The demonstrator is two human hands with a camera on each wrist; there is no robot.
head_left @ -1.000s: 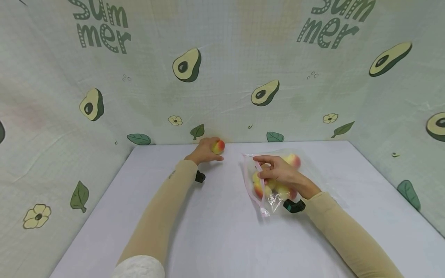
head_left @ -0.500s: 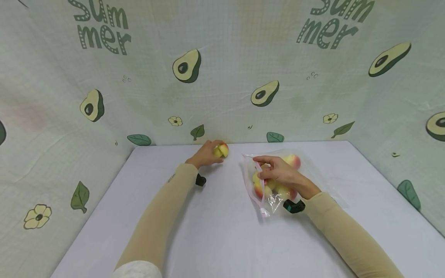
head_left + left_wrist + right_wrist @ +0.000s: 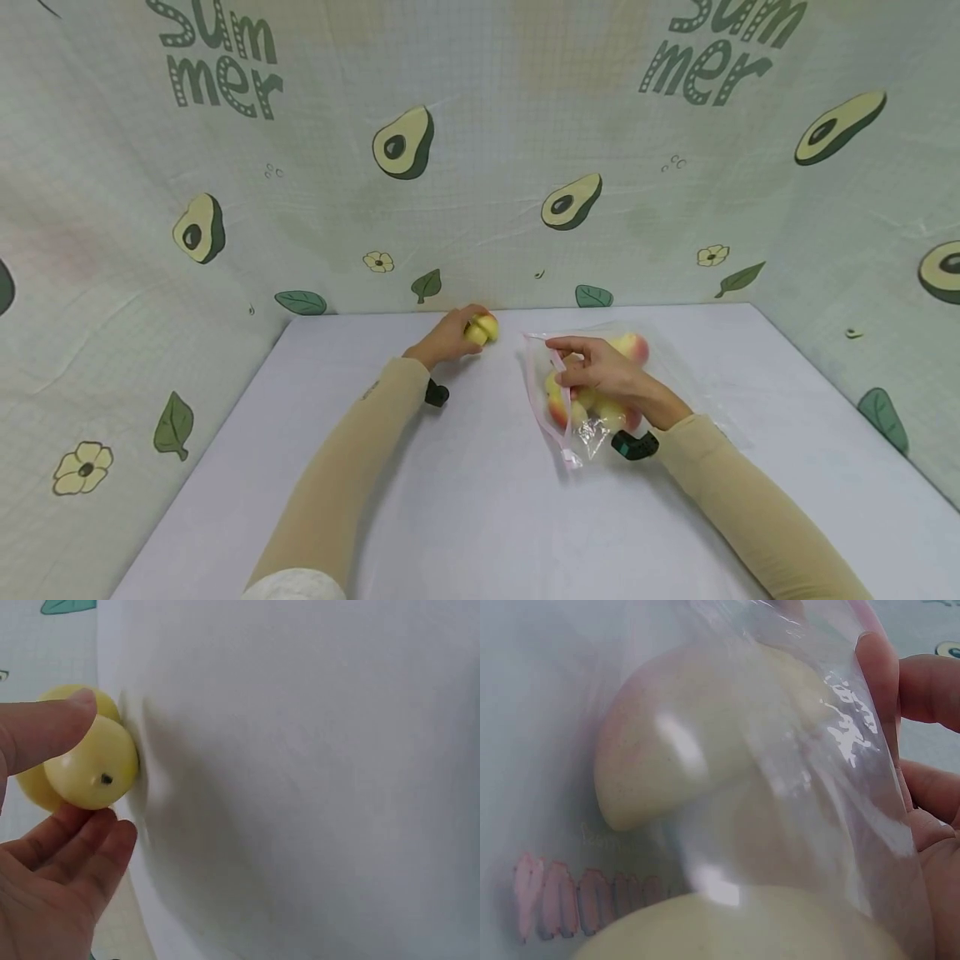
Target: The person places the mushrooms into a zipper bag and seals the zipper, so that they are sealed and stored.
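Observation:
At the back of the table, my left hand (image 3: 447, 334) holds a cluster of yellow peaches (image 3: 483, 327) with red blush, between thumb and fingers. The left wrist view shows a pale yellow peach (image 3: 97, 761) with a dark stem spot in front, partly covering more yellow fruit behind it; the exact number cannot be told. To the right, my right hand (image 3: 600, 367) pinches the open edge of a clear zip bag (image 3: 536, 392) with a pink seal. Several peaches (image 3: 632, 347) lie in the bag, partly hidden by the hand. Close up, a peach (image 3: 697, 742) shows through the film.
A white table (image 3: 450, 500) runs to a back wall hung with an avocado-print cloth (image 3: 480, 125). The same cloth closes off the left and right sides. Pink marks (image 3: 592, 900) show on the bag in the right wrist view.
My left hand has shifted slightly right and nearer with the fruit, which has turned so that more yellow shows. The right hand and the bag have stayed in place.

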